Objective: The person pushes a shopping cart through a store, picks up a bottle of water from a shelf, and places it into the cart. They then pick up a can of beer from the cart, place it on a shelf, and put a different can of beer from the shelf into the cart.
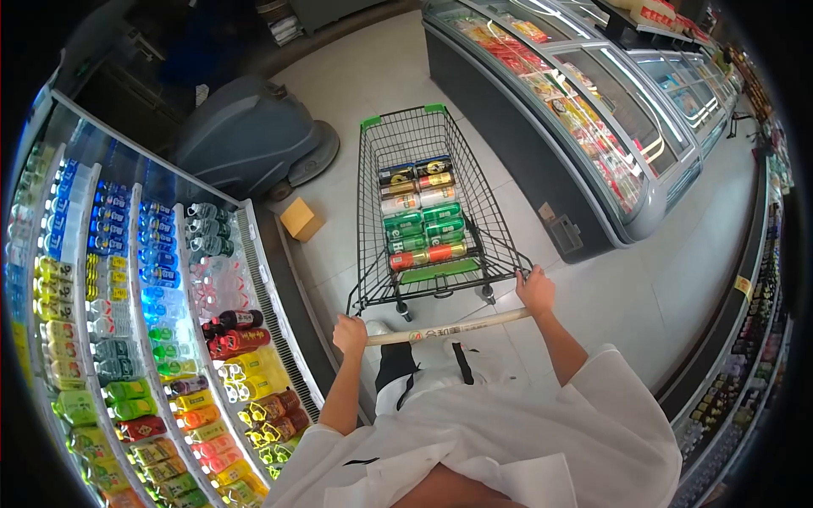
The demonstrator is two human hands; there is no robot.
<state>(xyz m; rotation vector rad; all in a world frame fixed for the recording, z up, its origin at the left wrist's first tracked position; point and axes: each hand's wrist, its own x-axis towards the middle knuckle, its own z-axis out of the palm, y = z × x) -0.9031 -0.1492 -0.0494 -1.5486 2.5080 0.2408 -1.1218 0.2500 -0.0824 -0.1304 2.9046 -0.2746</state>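
Note:
A black wire shopping cart point(377, 284) with green corner pieces stands in front of me. My left hand point(349, 335) is closed at the left end of its pale handle bar point(449, 328). At the bar's right end, by the cart's frame, my right hand point(536, 292) is closed too. Inside the basket lie several cans in rows: green cans point(423, 222), white cans point(405, 203), dark cans point(415, 172) and red and gold cans point(428, 256) nearest me.
Along the left runs a lit drinks shelf point(182, 288) full of bottles. A grey floor-cleaning machine point(246, 135) and a cardboard box point(301, 219) stand ahead on the left. Glass-topped freezers point(584, 110) line the right, and a stocked shelf point(737, 364) curves along the far right.

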